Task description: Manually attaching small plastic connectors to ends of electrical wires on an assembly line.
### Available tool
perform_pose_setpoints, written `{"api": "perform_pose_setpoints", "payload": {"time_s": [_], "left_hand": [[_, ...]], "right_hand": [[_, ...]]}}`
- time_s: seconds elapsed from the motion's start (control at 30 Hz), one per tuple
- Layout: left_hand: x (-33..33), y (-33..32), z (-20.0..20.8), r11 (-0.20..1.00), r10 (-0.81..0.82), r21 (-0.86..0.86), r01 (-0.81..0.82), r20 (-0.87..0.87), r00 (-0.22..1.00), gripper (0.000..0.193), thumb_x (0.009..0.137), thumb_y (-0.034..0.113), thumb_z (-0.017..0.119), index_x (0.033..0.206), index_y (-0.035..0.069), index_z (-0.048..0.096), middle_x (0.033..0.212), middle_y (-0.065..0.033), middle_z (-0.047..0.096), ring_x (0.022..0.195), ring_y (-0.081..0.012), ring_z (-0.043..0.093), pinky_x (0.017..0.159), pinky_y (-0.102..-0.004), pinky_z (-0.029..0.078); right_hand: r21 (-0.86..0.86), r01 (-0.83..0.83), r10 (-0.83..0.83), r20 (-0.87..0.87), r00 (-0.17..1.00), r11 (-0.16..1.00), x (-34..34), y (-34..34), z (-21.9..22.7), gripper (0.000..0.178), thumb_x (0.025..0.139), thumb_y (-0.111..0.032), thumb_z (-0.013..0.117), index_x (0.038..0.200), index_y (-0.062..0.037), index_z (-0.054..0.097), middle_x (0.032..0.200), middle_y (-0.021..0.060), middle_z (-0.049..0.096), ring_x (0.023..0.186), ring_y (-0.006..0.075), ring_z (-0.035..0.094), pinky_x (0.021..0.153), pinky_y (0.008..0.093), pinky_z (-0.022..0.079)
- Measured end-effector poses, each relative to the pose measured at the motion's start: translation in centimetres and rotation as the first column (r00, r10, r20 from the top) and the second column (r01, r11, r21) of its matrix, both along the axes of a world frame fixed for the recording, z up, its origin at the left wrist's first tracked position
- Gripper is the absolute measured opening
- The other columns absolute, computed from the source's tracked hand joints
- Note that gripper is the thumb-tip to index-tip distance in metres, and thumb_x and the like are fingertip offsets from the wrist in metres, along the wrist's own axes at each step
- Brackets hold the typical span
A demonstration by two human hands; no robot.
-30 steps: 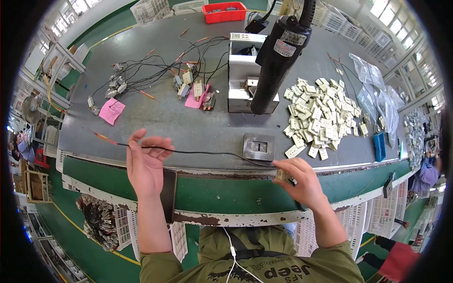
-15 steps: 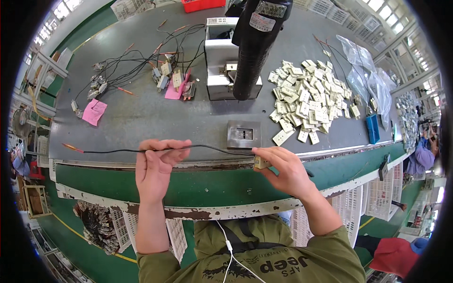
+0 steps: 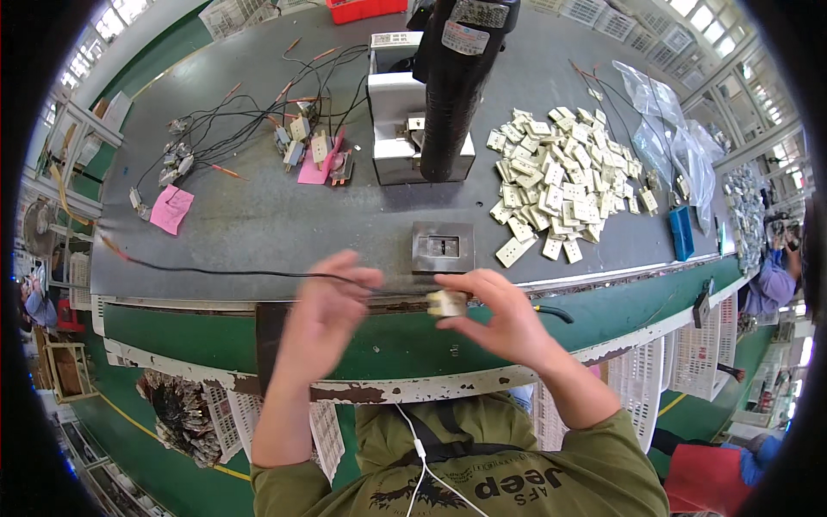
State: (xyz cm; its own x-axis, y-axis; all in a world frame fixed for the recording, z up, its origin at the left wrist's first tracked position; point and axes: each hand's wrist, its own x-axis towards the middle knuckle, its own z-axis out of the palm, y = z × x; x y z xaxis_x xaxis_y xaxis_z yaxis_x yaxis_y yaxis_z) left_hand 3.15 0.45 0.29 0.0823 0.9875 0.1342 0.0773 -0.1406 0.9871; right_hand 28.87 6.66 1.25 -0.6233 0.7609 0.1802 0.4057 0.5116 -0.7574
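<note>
My right hand [image 3: 504, 314] pinches a small cream plastic block [image 3: 450, 303] between thumb and fingers, over the table's front edge. Metal parts show at the block's left end. My left hand [image 3: 323, 323], smeared by motion, is to its left with fingers stretched out and apart. A thin black wire [image 3: 215, 272] with a reddish tip runs across those fingers toward the block; where it joins is unclear. Just beyond the right hand sits a metal fixture [image 3: 444, 248] with a rectangular recess. A dark curved handle with a yellow part [image 3: 556, 314] pokes out beside that hand.
A heap of cream blocks [image 3: 556, 177] lies right of a white-sided machine [image 3: 422, 164] with a black column. Wired parts [image 3: 297, 142] and pink paper [image 3: 172, 209] lie at left. A blue tray [image 3: 680, 234] and plastic bags [image 3: 663, 138] are at far right.
My right hand has moved slightly left and turned the block so its metal end shows. My left hand has shifted right along the wire, and the wire's reddish tip has risen and moved left.
</note>
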Motion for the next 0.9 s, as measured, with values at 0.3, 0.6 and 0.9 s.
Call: {"api": "perform_pose_setpoints", "payload": {"time_s": [0.3, 0.6, 0.9], "left_hand": [[4.0, -1.1, -0.6, 0.983, -0.019, -0.181, 0.000, -0.106, 0.994, 0.061, 0.086, 0.000, 0.067, 0.140, 0.003, 0.038, 0.121, -0.0088, 0.054, 0.106, -0.0179, 0.058, 0.095, -0.0321, 0.047], [4.1, -0.9, 0.3, 0.996, 0.073, 0.072, -0.054, -0.294, 0.953, 0.051, 0.078, -0.002, 0.072, 0.125, 0.004, 0.055, 0.112, -0.0100, 0.059, 0.100, -0.0217, 0.063, 0.086, -0.0323, 0.052], [-1.3, -3.2, 0.7, 0.935, 0.356, 0.003, -0.356, 0.008, 0.934, 0.039, 0.087, -0.004, 0.063, 0.123, 0.002, 0.048, 0.114, -0.0108, 0.059, 0.105, -0.0200, 0.059, 0.094, -0.0336, 0.046]], "right_hand": [[-0.179, -0.054, 0.040, -0.084, 0.996, 0.982, -2.4, -0.5, 0.4, 0.043, 0.074, -0.003, 0.076, 0.114, -0.0067, 0.063, 0.100, 0.0087, 0.062, 0.089, 0.0250, 0.064, 0.078, 0.0350, 0.052], [-0.052, -0.011, 0.005, -0.116, 0.993, 0.999, -2.5, -1.3, 0.0, 0.040, 0.071, -0.002, 0.078, 0.109, -0.0046, 0.065, 0.096, 0.0098, 0.064, 0.087, 0.0259, 0.064, 0.076, 0.0349, 0.052], [0.136, 0.455, -0.440, -0.127, 0.889, 0.880, 3.7, 5.0, 0.5, 0.037, 0.079, 0.000, 0.073, 0.114, 0.0004, 0.061, 0.098, 0.0083, 0.066, 0.091, 0.0162, 0.064, 0.083, 0.0285, 0.050]]}}
